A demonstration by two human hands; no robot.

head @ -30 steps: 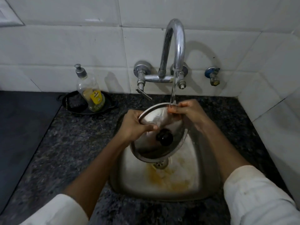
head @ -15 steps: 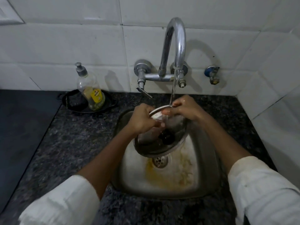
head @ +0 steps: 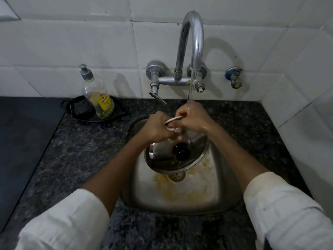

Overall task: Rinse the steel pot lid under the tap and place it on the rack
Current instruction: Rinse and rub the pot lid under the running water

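Observation:
The steel pot lid (head: 191, 156), with a black knob (head: 181, 151) facing me, is tilted over the steel sink (head: 212, 193). My left hand (head: 156, 129) grips its upper rim from the left. My right hand (head: 192, 117) grips the same far edge from the right, fingers curled over the rim. Water falls from the chrome tap (head: 193, 42) onto my right hand and the lid's top edge. No rack is in view.
A soap pump bottle (head: 97, 94) stands in a black dish (head: 81, 112) at the back left on the dark granite counter (head: 75, 156). A small blue valve (head: 233, 76) is on the tiled wall. The drain (head: 177, 176) lies below the lid.
Both hands have moved closer together along the lid's far rim. The lid has tipped more toward level and sits lower in the sink.

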